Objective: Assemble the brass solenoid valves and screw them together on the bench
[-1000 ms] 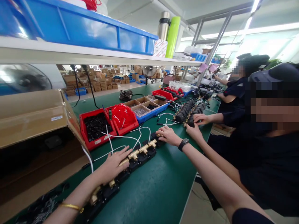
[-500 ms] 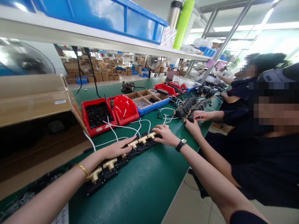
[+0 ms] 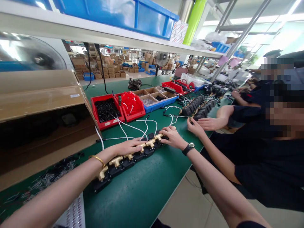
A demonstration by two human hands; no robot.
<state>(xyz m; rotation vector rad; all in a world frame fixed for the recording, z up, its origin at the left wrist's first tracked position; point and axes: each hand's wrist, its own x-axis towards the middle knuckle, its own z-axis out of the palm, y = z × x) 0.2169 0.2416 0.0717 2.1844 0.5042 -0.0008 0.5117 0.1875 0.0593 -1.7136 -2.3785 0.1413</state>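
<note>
A line of black units with brass tee fittings (image 3: 116, 161) lies end to end on the green tabletop, with white cables (image 3: 123, 128) running off behind it. My left hand (image 3: 127, 148) rests flat along the back of the line, fingers stretched over the middle tees and partly hiding them. At the far end, my right hand (image 3: 173, 138) curls its fingers round the last black unit and its brass tee. The exact contact under the right fingers is hidden.
Behind the line stand a red bin of black parts (image 3: 105, 110), a red bin of small pieces (image 3: 131, 106) and a divided blue tray (image 3: 161, 105). An open carton (image 3: 45, 95) is at left. To the right, a co-worker's hands (image 3: 197, 126) touch similar black units (image 3: 204, 109).
My left hand has slid slightly along the line toward its far end, while my right hand keeps its place there. One co-worker hand has straightened its fingers. The view has shifted.
</note>
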